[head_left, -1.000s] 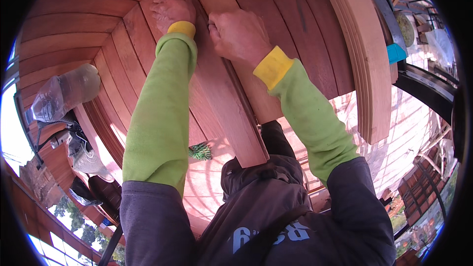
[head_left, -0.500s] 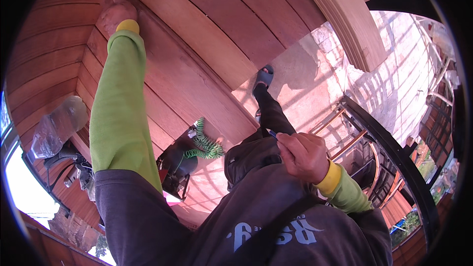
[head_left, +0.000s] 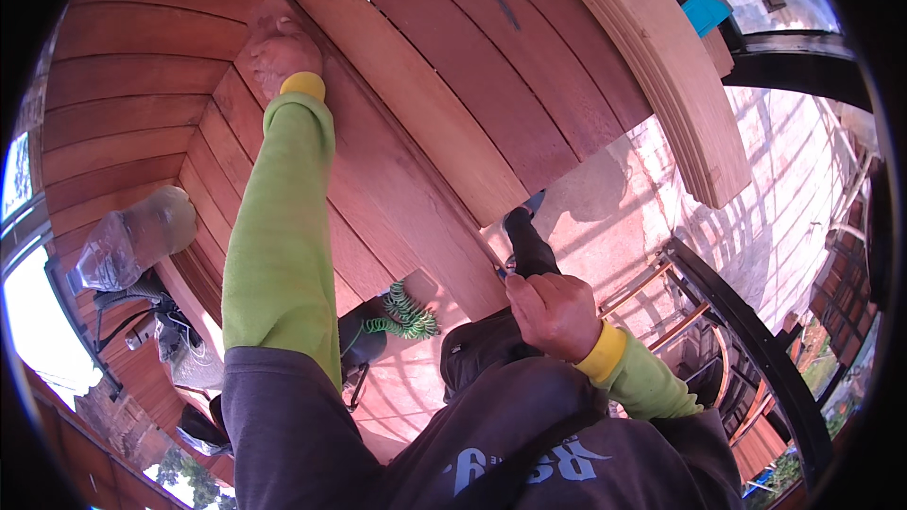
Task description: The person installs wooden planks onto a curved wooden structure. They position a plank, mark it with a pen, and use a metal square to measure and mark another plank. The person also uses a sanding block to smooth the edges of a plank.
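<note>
My left hand (head_left: 283, 49) is stretched far forward and rests on the reddish wooden planks (head_left: 416, 198), close to where the slatted side wall meets them. Its fingers are smeared and blend with the wood, so their pose is hard to make out. In front of my body, my right hand (head_left: 556, 315) is closed in a pinch. A thin blue thing (head_left: 501, 273) pokes out past its thumb and forefinger; its kind does not show. This hand is held above my dark trouser leg, apart from the planks.
A thick curved wooden piece (head_left: 661, 66) lies across the planks at the upper right. On the left hangs a clear plastic bag (head_left: 132, 236) beside dark gear. A green coiled hose (head_left: 408, 314) is below the planks. A black metal frame (head_left: 746, 340) curves at the right.
The view has shifted, so the planks and my left arm sit farther right. My right hand has moved slightly left and down, still pinching the thin blue thing.
</note>
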`<state>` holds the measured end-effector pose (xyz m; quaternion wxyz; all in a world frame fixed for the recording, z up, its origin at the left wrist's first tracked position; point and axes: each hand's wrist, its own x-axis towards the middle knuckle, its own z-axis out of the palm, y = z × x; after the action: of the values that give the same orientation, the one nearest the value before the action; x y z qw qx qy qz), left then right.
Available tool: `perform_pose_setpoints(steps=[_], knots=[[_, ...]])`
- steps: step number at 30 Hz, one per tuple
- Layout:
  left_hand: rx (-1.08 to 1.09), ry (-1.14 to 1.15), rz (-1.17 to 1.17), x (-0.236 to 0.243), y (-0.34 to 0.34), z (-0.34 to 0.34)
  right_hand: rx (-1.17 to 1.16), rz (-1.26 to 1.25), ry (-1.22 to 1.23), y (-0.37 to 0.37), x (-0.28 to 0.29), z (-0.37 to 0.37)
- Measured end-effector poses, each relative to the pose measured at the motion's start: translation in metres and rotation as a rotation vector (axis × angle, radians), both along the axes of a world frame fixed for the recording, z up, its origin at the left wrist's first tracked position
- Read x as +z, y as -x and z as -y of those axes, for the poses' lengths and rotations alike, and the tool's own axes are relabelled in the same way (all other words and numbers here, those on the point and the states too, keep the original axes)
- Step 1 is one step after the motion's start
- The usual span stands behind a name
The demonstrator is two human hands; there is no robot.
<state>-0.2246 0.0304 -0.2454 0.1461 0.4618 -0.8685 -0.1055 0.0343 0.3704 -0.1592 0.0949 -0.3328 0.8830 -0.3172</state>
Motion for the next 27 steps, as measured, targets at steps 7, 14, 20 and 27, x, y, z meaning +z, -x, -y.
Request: perform_pose_setpoints(steps=[7,14,20,27], knots=[[-0.020,-0.025,-0.076,0.002,-0.013,-0.001,-0.034,-0.078,0.086,0.132,-0.033,0.113],[0.017,-0.059,0.086,0.022,-0.013,-0.015,-0.127,-0.108,0.199,0.261,-0.048,0.215],[-0.019,-0.004,0.067,0.018,-0.013,-0.018,-0.104,-0.145,0.274,0.314,-0.039,0.245],[0.056,-0.070,0.078,0.014,-0.010,-0.008,0.036,0.026,0.024,0.250,-0.022,0.191]])
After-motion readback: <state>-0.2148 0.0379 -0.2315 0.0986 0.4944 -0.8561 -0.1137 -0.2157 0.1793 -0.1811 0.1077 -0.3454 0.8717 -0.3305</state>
